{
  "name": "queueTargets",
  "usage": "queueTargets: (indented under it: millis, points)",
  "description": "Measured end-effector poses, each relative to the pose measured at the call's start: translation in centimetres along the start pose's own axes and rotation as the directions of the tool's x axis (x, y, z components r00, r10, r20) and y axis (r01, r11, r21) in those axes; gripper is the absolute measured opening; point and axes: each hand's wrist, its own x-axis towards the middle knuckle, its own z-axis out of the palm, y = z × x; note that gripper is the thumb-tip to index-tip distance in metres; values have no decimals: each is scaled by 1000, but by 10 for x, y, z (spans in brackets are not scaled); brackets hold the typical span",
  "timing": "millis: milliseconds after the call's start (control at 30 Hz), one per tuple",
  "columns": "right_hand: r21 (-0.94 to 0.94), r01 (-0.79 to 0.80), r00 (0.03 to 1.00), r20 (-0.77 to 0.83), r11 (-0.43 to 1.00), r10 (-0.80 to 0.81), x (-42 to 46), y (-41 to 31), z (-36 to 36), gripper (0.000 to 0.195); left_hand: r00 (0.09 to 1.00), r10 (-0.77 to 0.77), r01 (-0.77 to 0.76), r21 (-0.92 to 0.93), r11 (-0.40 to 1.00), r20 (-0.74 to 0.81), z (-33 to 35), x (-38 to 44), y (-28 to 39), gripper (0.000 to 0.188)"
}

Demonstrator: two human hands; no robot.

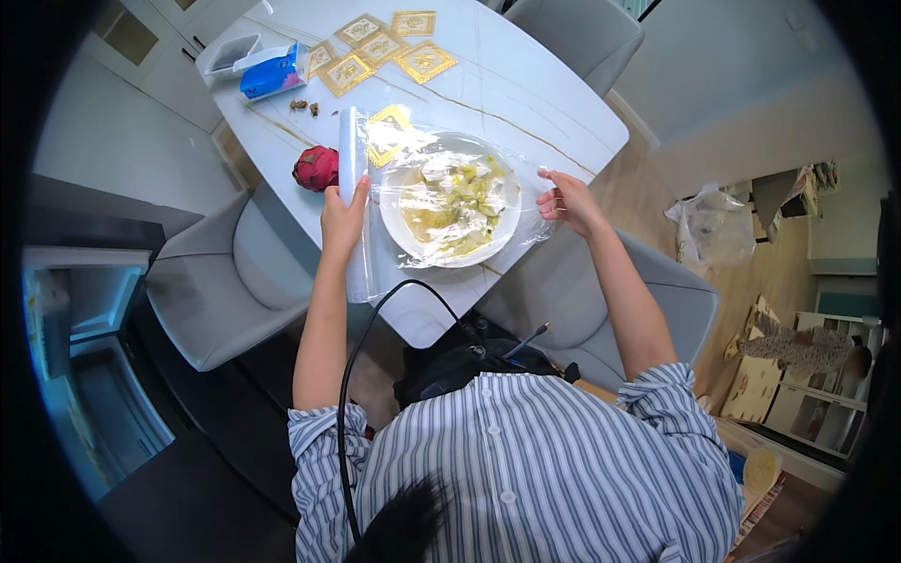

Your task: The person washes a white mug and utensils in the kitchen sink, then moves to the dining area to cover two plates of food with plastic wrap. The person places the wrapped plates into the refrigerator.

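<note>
My left hand (342,219) grips a roll of clear cling film (359,260) that lies along the left side of a white bowl (394,243). From the roll, a shiny sheet of film (436,144) spreads across the bowl and past its right rim. Under the film the bowl holds food with pale green leafy pieces (486,190) in a yellowish liquid. At the film's right edge is my right hand (569,203), its fingers bent; whether they pinch the film cannot be made out. A red dragon fruit (314,169) sits just left of the roll.
Several gold-patterned square coasters (380,48) lie on the marble-look table (507,77), one under the film. A blue tissue pack (273,74) and a plastic tray (234,55) are at the far left. Grey chairs (264,246) flank the table. Another person (809,348) is in the right background.
</note>
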Motion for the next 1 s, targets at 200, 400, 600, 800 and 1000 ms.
queueTargets:
  millis: [200,400,600,800,1000]
  points:
    - [-382,22,977,-186,924,-100,53,-18,1,47,999,20,-17,98,995,-27,-5,-9,13,61]
    - [-32,-241,969,47,970,242,99,-37,39,32,1000,12,-10,88,996,-18,-8,-17,24,58]
    - [226,103,994,9,969,-108,107,-28,43,24,1000,21,-20,42,999,-19,-8,-19,22,55]
    - [89,-6,999,-45,996,11,102,-41,35,26,998,34,-32,37,999,-59,-6,-16,19,53]
    - [-159,246,966,-44,956,-255,94,-60,47,27,998,35,-35,-1,999,-50,-5,-13,18,57]
